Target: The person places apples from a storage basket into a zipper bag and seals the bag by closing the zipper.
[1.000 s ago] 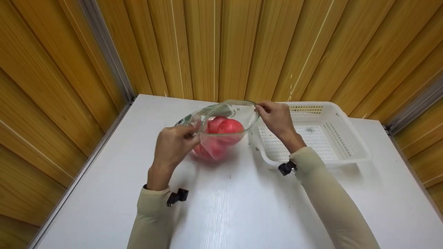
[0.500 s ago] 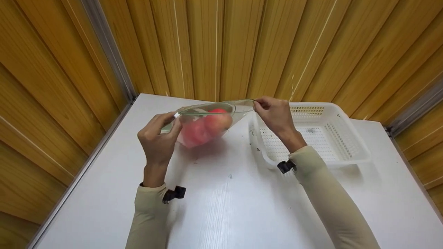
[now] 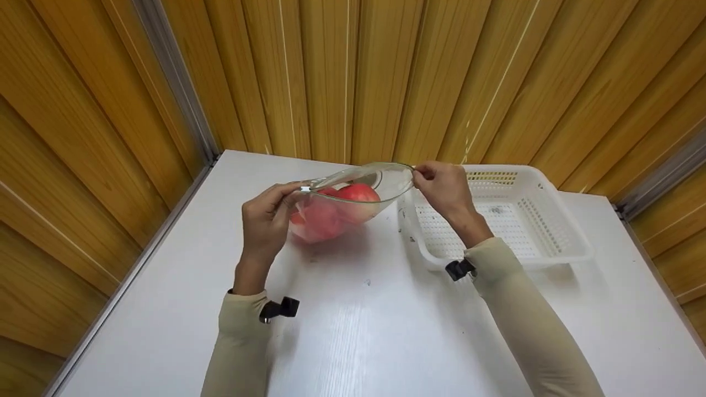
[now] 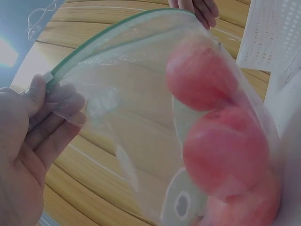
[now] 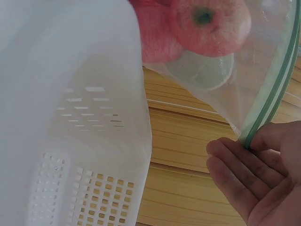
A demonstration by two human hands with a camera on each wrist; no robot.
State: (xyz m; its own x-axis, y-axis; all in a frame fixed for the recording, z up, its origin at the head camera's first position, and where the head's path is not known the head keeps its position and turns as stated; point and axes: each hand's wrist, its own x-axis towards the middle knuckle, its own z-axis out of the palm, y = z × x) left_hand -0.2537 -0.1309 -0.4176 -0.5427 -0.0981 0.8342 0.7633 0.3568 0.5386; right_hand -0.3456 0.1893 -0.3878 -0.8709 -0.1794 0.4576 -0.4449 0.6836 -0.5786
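Note:
A clear plastic zip bag [image 3: 394, 184] with a green seal strip hangs between both hands, its mouth gaping. Several red apples [image 3: 358, 199] lie bunched in its lower part. My left hand [image 3: 266, 223] pinches the left corner of the bag's mouth, beside a small white slider [image 3: 305, 189]. At the opposite corner, my right hand [image 3: 448, 190] pinches the strip's end between thumb and fingers; the right wrist view shows this grip on the green strip [image 5: 270, 96]. Whether the bag's bottom touches the table cannot be told.
A white perforated plastic basket [image 3: 571, 231] stands on the white table [image 3: 375, 331], right of the bag and under the right forearm. Wood-patterned panels [image 3: 380, 82] rise behind the table, with grey metal posts [image 3: 176, 77] at its corners.
The left hand has shifted its hold from the near rim to the slider corner. It moved left and up, then slightly back right. The bag's mouth narrowed, then widened again; the right hand barely moved.

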